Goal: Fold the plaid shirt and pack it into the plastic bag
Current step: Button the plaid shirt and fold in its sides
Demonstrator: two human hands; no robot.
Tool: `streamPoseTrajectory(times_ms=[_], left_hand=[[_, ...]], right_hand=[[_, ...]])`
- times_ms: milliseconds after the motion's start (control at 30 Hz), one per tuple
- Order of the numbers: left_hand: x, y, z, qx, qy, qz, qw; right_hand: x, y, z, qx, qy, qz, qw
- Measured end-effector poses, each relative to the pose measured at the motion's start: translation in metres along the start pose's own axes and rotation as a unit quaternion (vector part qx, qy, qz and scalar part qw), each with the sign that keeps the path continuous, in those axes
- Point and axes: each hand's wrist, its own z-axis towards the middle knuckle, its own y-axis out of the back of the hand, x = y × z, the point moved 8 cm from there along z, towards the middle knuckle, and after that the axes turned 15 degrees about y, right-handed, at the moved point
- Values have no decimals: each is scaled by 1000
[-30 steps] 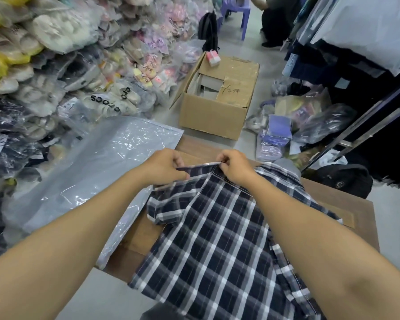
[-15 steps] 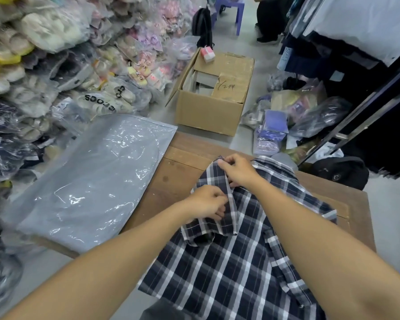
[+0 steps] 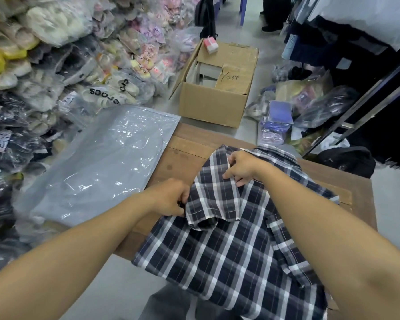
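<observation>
Plaid shirt [image 3: 229,245] on wooden table [image 3: 187,155], sleeve folded inward.
L hand [image 3: 171,197] grips the folded sleeve's left edge, fingers curled on cloth; R hand [image 3: 243,167] pinches fabric nr the collar. Shirt hem hangs off near edge. Plastic bag [image 3: 97,162] lies flat just left of shirt, partly on table.

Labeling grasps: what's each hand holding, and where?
Both hold the plaid shirt: left hand grips the folded-in sleeve's left edge, right hand pinches fabric near the collar.
</observation>
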Motion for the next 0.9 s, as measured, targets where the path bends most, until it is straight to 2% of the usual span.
streamPoseTrajectory(times_ms=[67,233,433,533,633,700,800,900], left_hand=[[0,0,-1,-26,-9,9,1000],[3,-1,-3,-58,-29,33,997],[10,4,-6,-89,-21,31,995],[2,2,-10,-76,-35,85,993],[-13,13,-15,-128,-51,44,990],[-24,7,-16,-152,-95,91,980],[-26,-22,-9,-89,-97,202,970],[-30,-25,-3,-89,-80,216,969]], right_hand=[[-6,-1,-2,11,-15,20,1000],[-16,-14,-15,113,-58,8,992],[-21,-2,-17,62,-32,23,997],[-20,-14,-27,121,-52,21,991],[-20,-23,-39,173,-73,20,982],[-20,-29,-43,186,-67,-15,980],[-18,-35,-42,178,-39,-60,981],[-16,-35,-44,176,-27,-50,983]])
